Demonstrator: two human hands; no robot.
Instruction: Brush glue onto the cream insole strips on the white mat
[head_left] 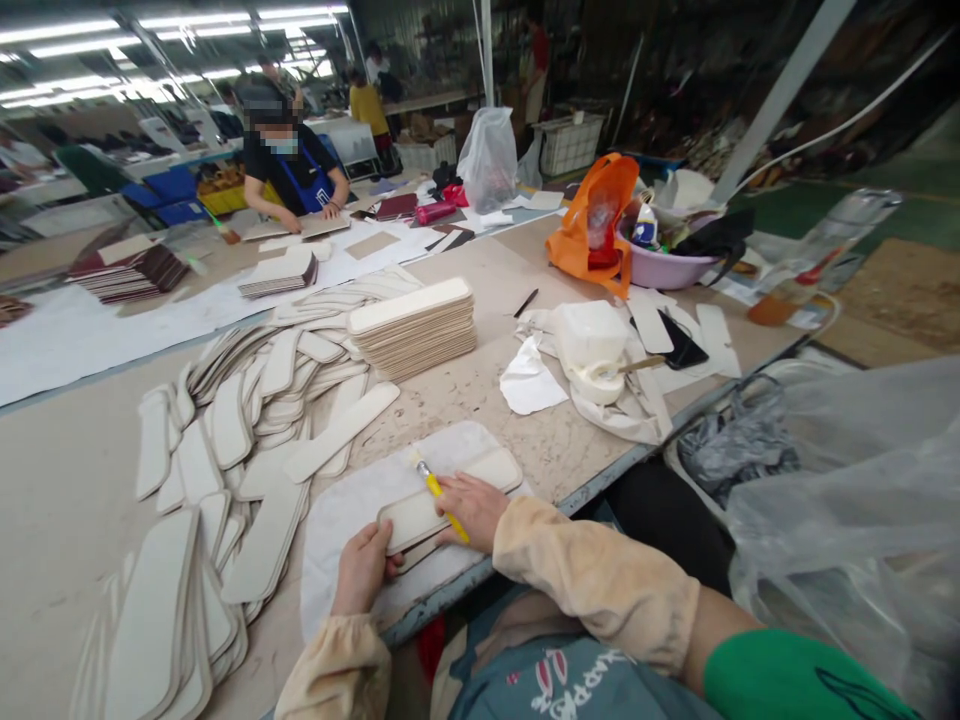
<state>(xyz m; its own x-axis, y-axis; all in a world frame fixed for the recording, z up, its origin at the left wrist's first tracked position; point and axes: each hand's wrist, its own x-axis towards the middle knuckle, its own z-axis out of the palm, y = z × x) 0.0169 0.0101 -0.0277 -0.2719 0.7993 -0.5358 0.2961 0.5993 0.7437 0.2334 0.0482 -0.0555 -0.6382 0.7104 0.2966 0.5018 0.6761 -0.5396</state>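
Work looks unfinished, loose panels [232, 420] heaped left, a stack [416, 335] far, the left hand [364, 568] pinching one pale panel [409, 522] near on the bench [510, 260], the right hand [474, 508] clasping a yellow brush [433, 484].

Bare tabletop [459, 402] gives lane forward from right hand [472, 508], between tall stack [416, 340] and crumpled paper [531, 380]; pen [526, 303] lies farther along. Loose pieces [259, 545] block path left of left hand [364, 568]. Beyond paper, white tub [591, 333] and tape roll [598, 384] stand in way; farther back, orange bag [592, 225] and lilac basin [667, 268].
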